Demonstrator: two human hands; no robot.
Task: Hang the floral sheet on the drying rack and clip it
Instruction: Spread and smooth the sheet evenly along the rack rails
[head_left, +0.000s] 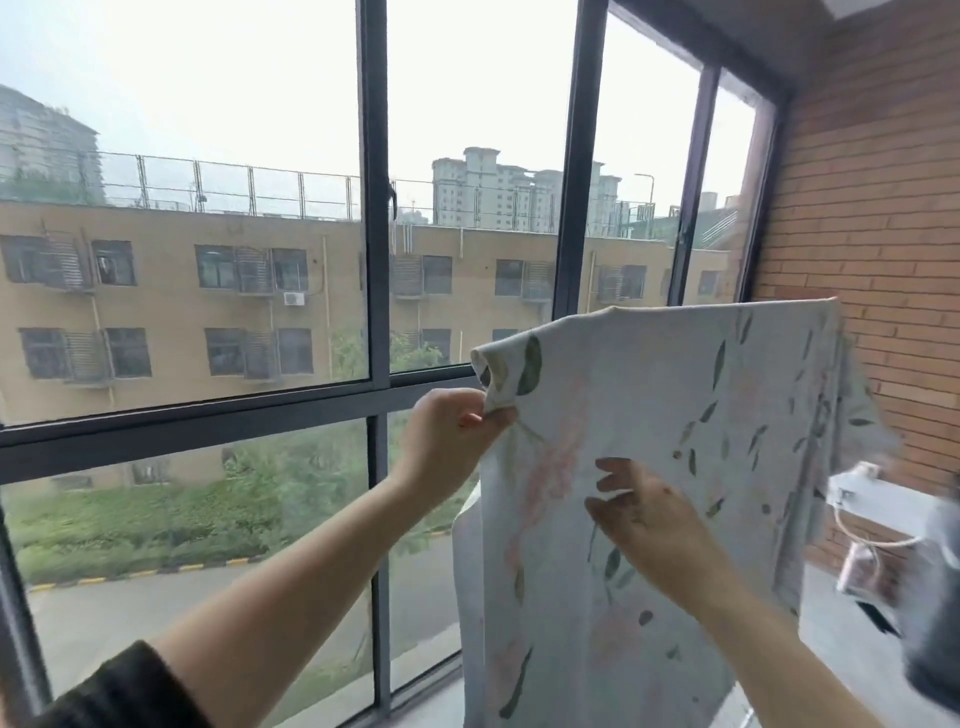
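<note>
Floral sheet (675, 415) hangs draped before the window (375, 260) — left hand (452, 436) pinches its curled upper corner, cloth falling below the pinch; right hand (644, 514), fingers spread, rests on cloth just right of it.

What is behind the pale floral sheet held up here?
The pale leaf-printed fabric sheet covers the lower corner where the dark-framed window meets the orange brick wall. Whatever supports its straight top edge is hidden behind the cloth.
</note>
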